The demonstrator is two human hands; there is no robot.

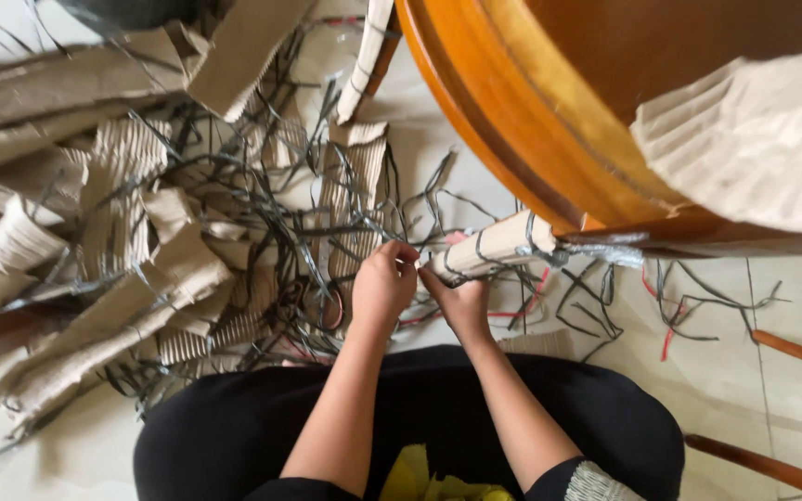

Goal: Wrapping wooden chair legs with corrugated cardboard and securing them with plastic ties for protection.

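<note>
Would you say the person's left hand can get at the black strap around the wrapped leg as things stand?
Probably yes: the left hand is already at the end of the cardboard-wrapped leg, beside the right hand, and nothing lies between it and the black strap.

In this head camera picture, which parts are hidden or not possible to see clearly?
- Head view: the fingertips of the left hand and right hand curl together at the end of the wrapped leg, hiding what they pinch.
- The wooden table is cut off by the top edge.
- The floor under the cardboard pile and dark straps is covered.
- The curved wooden piece is cut off at the right edge.
</note>
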